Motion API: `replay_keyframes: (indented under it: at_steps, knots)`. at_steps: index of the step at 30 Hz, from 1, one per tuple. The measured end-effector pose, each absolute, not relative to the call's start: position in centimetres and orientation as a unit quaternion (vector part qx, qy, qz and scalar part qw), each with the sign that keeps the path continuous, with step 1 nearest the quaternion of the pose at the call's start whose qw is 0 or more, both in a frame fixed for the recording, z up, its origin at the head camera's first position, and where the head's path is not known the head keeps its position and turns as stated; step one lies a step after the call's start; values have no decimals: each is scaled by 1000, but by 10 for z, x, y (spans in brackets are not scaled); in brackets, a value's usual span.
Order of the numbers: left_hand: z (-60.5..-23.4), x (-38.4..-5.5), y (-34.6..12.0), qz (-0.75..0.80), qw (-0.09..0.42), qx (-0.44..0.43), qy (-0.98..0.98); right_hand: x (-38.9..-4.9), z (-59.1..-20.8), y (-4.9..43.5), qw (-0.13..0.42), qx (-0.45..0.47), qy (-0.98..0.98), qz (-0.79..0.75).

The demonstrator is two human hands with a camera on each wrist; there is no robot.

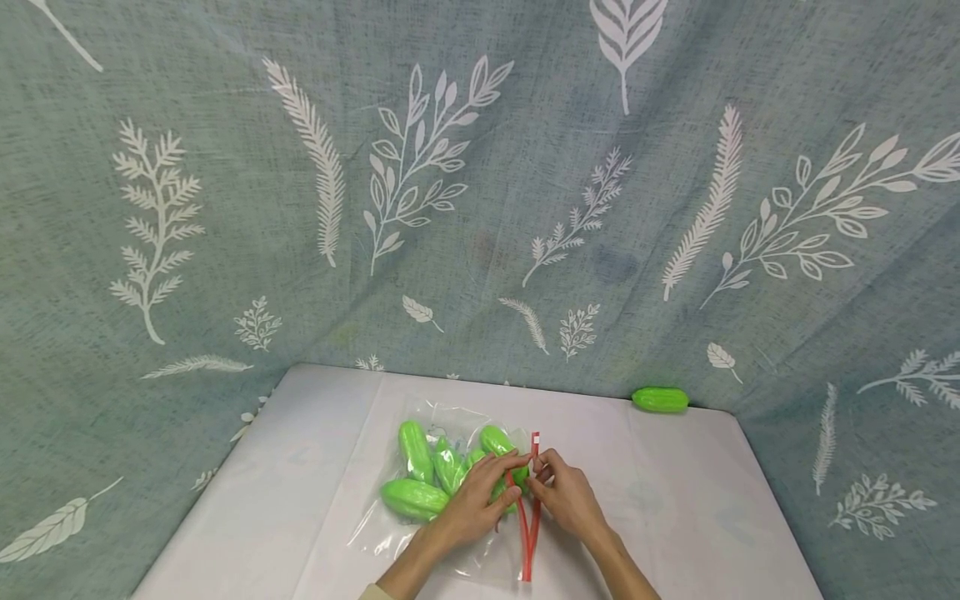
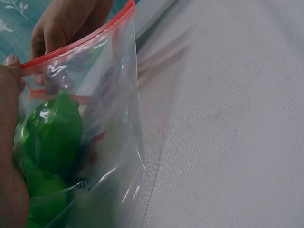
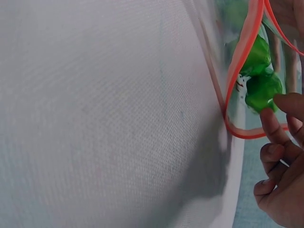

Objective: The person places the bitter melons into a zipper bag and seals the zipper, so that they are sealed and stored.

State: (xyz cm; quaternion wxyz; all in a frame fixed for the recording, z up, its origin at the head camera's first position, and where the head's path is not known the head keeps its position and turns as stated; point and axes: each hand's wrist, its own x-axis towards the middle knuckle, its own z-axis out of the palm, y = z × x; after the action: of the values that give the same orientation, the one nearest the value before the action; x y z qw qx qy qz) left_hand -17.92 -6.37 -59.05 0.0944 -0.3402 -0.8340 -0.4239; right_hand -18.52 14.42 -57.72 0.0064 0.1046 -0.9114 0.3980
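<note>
A clear zip bag (image 1: 375, 537) with a red zip edge lies on the table, holding several green cucumbers (image 1: 415, 500). My left hand (image 1: 480, 500) lies across the bag near its mouth and grips the red rim, with the thumb on it in the left wrist view. At the right side of the parted mouth is my right hand (image 1: 570, 500). Its thumb and index fingertip touch or nearly touch the end of a cucumber (image 3: 263, 90) just inside the mouth. The right hand's other fingers are loosely bent in the right wrist view.
Another green cucumber (image 1: 660, 399) lies at the back right edge of the table. The table has a white cloth (image 1: 675, 500). A teal curtain (image 1: 480, 208) with white leaf prints hangs behind the table and along both sides.
</note>
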Motion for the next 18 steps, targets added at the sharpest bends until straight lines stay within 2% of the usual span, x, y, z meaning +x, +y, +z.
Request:
replay_keyframes:
  at_steps: [18]
  knots:
    - [-591, -178, -63, -421, 101, -337, -836, -189, -573, 155, 13, 73, -919, 388]
